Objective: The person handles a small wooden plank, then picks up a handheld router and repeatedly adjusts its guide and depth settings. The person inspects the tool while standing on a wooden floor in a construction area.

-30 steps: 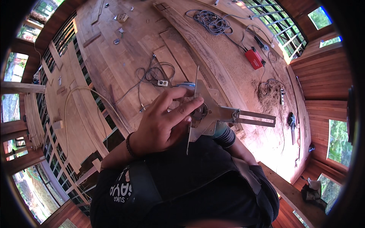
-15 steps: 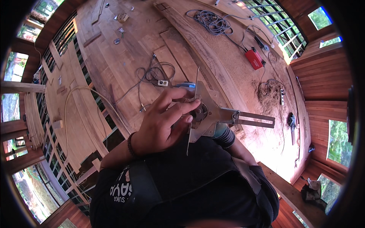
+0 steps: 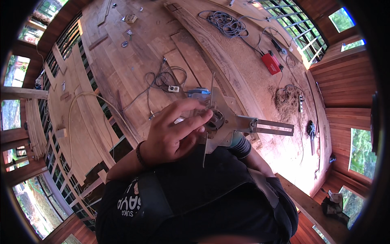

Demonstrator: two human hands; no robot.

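My left hand (image 3: 176, 130), wearing a dark bracelet, has bent fingers gripping a silver metal plate fixture (image 3: 229, 122) at its round centre. The fixture has a slotted arm pointing right and a thin edge standing across it. My right hand (image 3: 239, 142), in a grey-green glove with a striped cuff, is behind the fixture, its fingers hidden. A blue object (image 3: 198, 92) shows just beyond the plate; I cannot make out whether it is attached.
Wooden boards (image 3: 69, 122) cover much of the open-framed floor. Coiled cables (image 3: 223, 24), a power strip (image 3: 173, 88), a red machine (image 3: 270, 63), sawdust (image 3: 286, 101) and a dark tool (image 3: 312, 134) lie around. A wooden beam (image 3: 308, 207) runs at lower right.
The fixture has tilted and shifted slightly in my hands. My left index finger and thumb have moved a little on its centre, and the fingers are a bit more curled.
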